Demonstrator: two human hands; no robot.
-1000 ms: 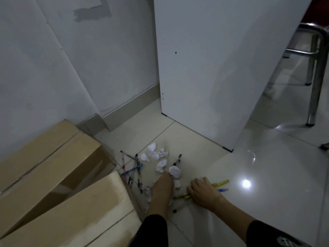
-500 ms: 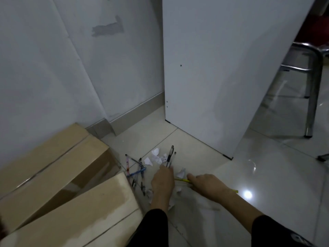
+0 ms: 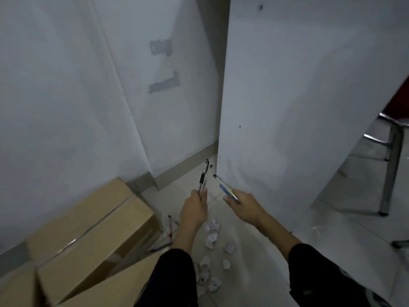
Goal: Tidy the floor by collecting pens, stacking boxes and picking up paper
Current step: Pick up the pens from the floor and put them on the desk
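- The left hand [image 3: 194,210] is raised above the floor, closed in a pinch around a small bundle of dark pens [image 3: 203,177] that stick up and away from the fingers
- The right hand [image 3: 242,203] is raised just beside it, a little nearer the white panel [image 3: 298,96], its thumb and fingers gripping a blue and yellow pen [image 3: 225,187] whose tip points up and toward the left hand's bundle
- The two sets of held pens are close together but not touching
- More pens [image 3: 170,228] lie on the tiled floor [image 3: 254,273] on the side of the left forearm away from the panel, just beside the cardboard boxes; one has a red and white barrel, and a bluish one lies below it near the dark sleeve [image 3: 174,275]
- Crumpled paper scraps [image 3: 211,239] are scattered on the floor between the two forearms, well short of the panel's foot, with a further cluster lower down close to the left sleeve
- The upper cardboard box [image 3: 93,220] sits far from the panel, against the wall [image 3: 66,96], tilted; a second box [image 3: 110,289] lies in front of it, its edge nearest the viewer
- A metal chair leg [image 3: 390,173] stands beyond the far side of the panel
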